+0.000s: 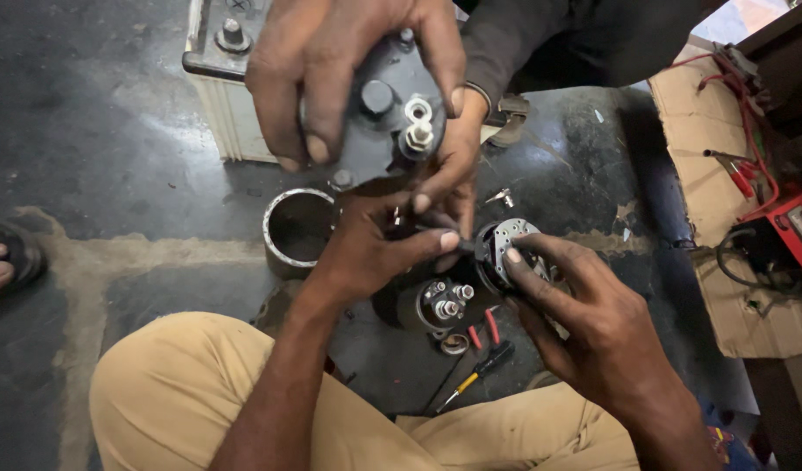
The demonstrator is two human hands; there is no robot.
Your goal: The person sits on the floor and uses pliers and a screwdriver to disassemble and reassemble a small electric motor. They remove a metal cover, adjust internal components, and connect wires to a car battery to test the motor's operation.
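Observation:
My right hand (584, 323) holds a round black and silver motor part (504, 249) by its edge, with the forefinger laid across its face. My left hand (375, 249) pinches a small dark piece (462, 247) between thumb and forefinger, right against the left edge of that part. Just above, another person's two hands (331, 70) grip a black housing with threaded studs and nuts (392, 113); its lower end nearly touches my left hand. My knees in tan trousers (183, 392) fill the bottom of the view.
On the dark floor lie a hollow metal cylinder (296, 227), a black cylinder with studs (440, 305), a yellow-and-black screwdriver (475, 375), red-handled pliers (486, 327) and a small bolt (501, 196). A white battery box (227, 96) stands behind. Cardboard (723, 218) with a red device (798, 227) lies right; a sandalled foot (0, 262) left.

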